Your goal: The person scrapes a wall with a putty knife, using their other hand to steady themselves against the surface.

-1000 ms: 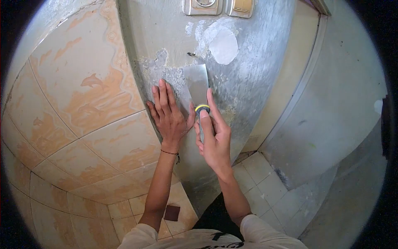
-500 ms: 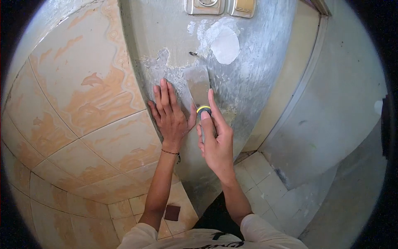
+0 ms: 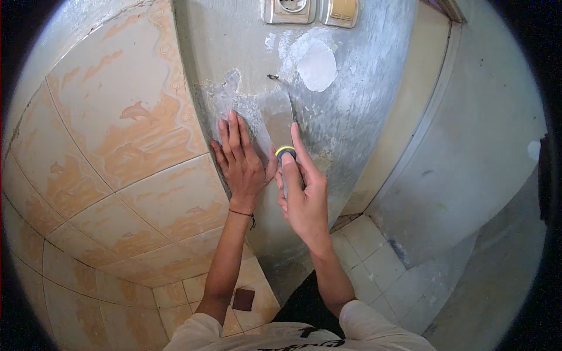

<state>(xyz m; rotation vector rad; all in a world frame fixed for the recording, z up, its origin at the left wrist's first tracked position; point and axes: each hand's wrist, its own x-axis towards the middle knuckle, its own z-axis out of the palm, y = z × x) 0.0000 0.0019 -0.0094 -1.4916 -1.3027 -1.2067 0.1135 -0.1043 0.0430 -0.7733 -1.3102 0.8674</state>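
The scraper (image 3: 278, 123) nudged up, the same bit of wall (image 3: 240, 47) being worked.
It sits slightly higher than half a second ago, over the roughened patch (image 3: 250, 109), so the work stays there; the right hand (image 3: 306, 202) has its fingers wrapped round it, while the left hand (image 3: 241, 171) rests flat alongside, fingers loosely spread, holding nothing.
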